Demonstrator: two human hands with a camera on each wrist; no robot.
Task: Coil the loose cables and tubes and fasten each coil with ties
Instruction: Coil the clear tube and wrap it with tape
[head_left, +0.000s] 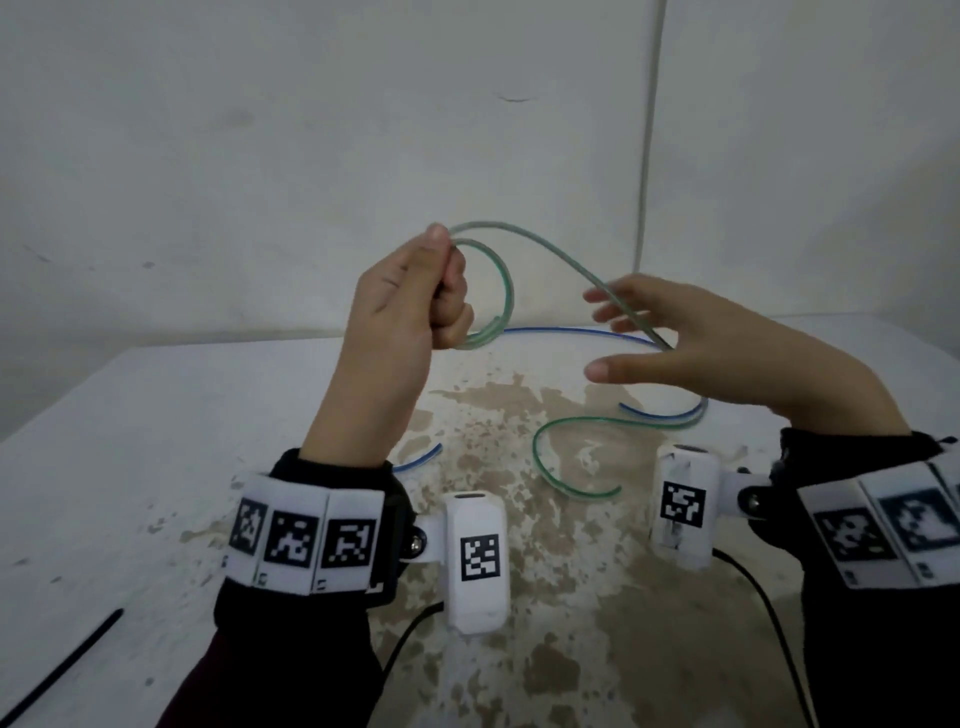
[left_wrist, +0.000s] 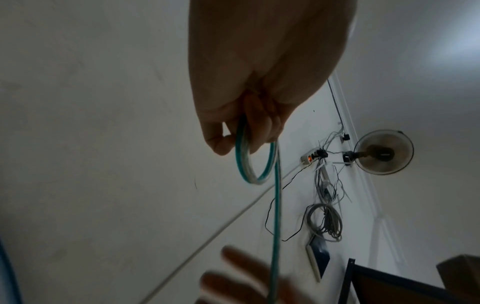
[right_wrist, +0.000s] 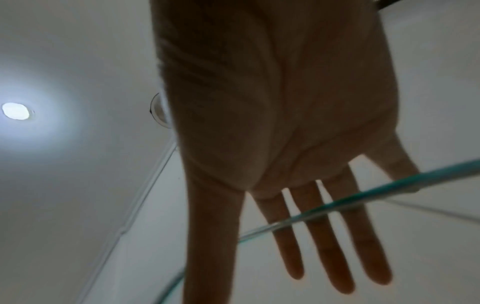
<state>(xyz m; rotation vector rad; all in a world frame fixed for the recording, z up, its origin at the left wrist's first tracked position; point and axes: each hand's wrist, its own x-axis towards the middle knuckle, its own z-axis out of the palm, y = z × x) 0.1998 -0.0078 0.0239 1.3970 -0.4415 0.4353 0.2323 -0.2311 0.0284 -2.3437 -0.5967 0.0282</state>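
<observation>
My left hand (head_left: 415, 291) is raised above the table and grips a small loop of the clear green tube (head_left: 498, 280) in its fist; the left wrist view shows the loop (left_wrist: 75, 164) hanging from the curled fingers (left_wrist: 259, 127). From the fist the tube arcs right and runs across my right hand (head_left: 675, 332), whose fingers are straight and spread. In the right wrist view the tube (right_wrist: 363, 197) crosses those straight fingers (right_wrist: 335, 246). The tube's free end (head_left: 571, 457) curls on the table. A blue tube (head_left: 571, 332) lies behind it.
The white table (head_left: 156, 441) has a worn brown patch in its middle. A black cable tie (head_left: 67, 660) lies near the front left edge. A white wall (head_left: 311, 130) rises right behind the table. Black camera cords (head_left: 769, 613) trail from my wrists.
</observation>
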